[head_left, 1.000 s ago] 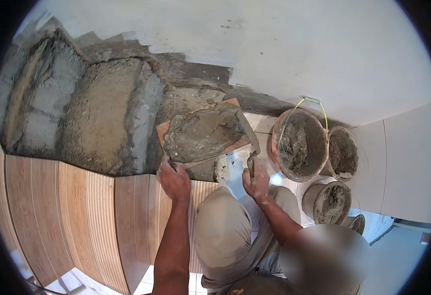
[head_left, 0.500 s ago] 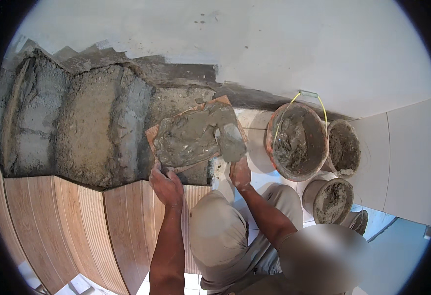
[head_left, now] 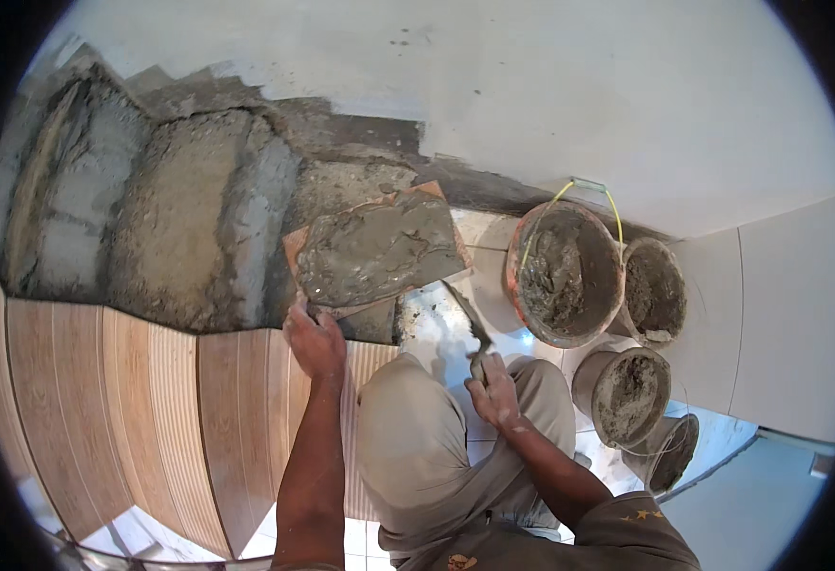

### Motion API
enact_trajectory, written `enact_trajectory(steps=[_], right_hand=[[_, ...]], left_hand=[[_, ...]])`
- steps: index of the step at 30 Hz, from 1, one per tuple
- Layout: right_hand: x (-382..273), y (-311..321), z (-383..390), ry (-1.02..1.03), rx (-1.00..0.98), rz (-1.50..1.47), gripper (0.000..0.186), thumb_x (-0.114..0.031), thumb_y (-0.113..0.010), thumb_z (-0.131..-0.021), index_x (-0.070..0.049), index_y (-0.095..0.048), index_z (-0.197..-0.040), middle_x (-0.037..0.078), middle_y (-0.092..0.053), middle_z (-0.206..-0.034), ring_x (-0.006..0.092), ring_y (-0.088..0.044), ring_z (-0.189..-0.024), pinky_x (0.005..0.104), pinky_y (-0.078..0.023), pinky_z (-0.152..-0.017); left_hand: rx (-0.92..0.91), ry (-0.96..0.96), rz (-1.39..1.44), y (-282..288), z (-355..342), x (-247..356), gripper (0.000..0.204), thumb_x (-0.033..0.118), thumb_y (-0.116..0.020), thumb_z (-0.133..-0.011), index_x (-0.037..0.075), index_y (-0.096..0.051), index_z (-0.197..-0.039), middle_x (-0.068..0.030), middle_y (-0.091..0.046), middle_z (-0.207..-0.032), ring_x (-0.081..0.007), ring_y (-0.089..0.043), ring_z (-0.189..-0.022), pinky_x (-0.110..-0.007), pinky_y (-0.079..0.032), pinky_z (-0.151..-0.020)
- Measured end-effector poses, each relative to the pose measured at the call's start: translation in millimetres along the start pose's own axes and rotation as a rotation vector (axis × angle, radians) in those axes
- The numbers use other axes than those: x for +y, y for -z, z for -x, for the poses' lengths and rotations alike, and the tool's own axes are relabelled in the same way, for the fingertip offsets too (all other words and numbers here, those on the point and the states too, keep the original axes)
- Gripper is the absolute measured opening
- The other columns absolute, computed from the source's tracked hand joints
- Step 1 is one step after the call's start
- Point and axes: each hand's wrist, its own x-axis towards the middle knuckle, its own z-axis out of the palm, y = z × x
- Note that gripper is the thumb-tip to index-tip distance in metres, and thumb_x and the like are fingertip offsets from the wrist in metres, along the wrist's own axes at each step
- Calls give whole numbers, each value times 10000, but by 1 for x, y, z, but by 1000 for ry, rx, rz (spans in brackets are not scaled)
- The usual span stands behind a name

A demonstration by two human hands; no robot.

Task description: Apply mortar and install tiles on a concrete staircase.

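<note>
Rough cement steps (head_left: 184,205) line a pale wall (head_left: 569,105), and at their right end my left hand (head_left: 315,344) grips a tile (head_left: 294,247) spread with mortar (head_left: 379,247) while my right hand (head_left: 495,392) curls around a trowel (head_left: 468,312) just beside it.

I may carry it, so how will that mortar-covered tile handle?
The tile is probably stiff, judging by its straight edges. The thick mortar on top likely makes it heavy, and its wet sheen suggests a slippery surface.

Mortar (head_left: 379,249) on a tile (head_left: 293,249) in the left hand (head_left: 316,341), trowel (head_left: 471,312) in the right hand (head_left: 493,392), buckets (head_left: 512,274) nearby
</note>
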Motion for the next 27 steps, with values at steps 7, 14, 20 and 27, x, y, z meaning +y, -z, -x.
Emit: enact_trajectory(steps=[7, 14, 20, 27], right_hand=[[5, -66, -83, -364, -39, -633, 393, -405, -497, -1069, -32, -577, -978, 84, -557, -628, 190, -540, -531, 385, -446, -540], [30, -74, -70, -96, -48, -7, 318, -309, -490, -1063, -14, -563, -970, 298, -612, -755, 531, -608, -746, 583, -476, -626], [33, -19, -2, -388, -266, 161, 372, -367, -481, -1062, -15, -583, -1000, 331, -655, -826, 537, -638, -818, 603, -503, -731], [-16, 15, -44, -34, -161, 244, 346, -387, -527, -1045, -63, -583, -939, 235, -669, -833, 473, -640, -712, 562, -486, -631]], left_hand=[[3, 9, -11, -3, 0, -10, 415, 130, -589, -864, -1, -560, -1256, -266, -642, -1164, -454, -574, -1116, -530, -413, -1027], [19, -30, -39, -2, 1, -14, 431, 126, -618, -860, -4, -553, -1266, -268, -650, -1147, -447, -581, -1113, -522, -407, -1038], [0, -16, -33, 4, 2, -12, 435, 121, -609, -865, -3, -541, -1276, -264, -645, -1157, -448, -579, -1126, -517, -403, -1046], [46, -48, 79, 2, 0, -12, 410, 127, -600, -886, -6, -538, -1268, -272, -639, -1156, -437, -593, -1107, -505, -411, -1042]])
